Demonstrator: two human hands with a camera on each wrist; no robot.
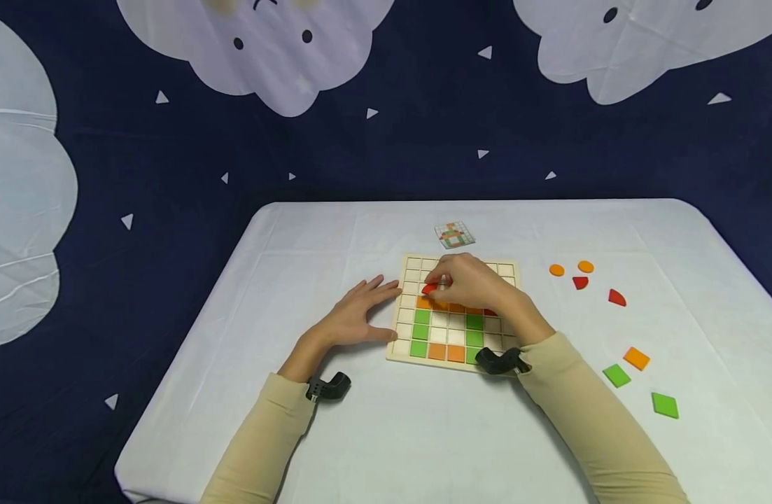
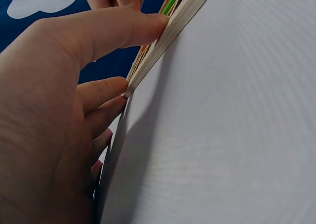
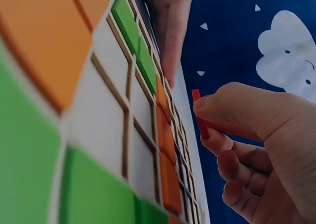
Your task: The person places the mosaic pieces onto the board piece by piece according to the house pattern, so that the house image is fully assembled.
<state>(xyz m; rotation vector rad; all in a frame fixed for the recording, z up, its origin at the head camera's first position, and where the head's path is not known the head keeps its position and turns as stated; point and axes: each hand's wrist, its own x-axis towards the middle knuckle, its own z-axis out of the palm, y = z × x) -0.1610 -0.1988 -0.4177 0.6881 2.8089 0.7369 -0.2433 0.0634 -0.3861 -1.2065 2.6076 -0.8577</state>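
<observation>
A wooden grid board (image 1: 439,336) lies on the table with green and orange square tiles set in several of its cells. My right hand (image 1: 474,280) is over the board's upper middle. It pinches a red tile (image 3: 200,114) with a curved side between thumb and fingertips; in the right wrist view the tile stands edge-on, apart from the board. Along the board's left side, my left hand (image 1: 351,318) has its fingers spread, with the thumb (image 2: 148,28) and fingertips touching the wooden edge. Part of the board's upper right is hidden behind the right hand and forearm.
A small printed pattern card (image 1: 455,235) lies beyond the board. To the right are loose tiles: orange rounds (image 1: 556,270), red pieces (image 1: 616,297), an orange square (image 1: 636,358) and green squares (image 1: 665,405). White cloth (image 1: 335,448) covers the table. A dark patterned curtain (image 1: 423,140) hangs behind.
</observation>
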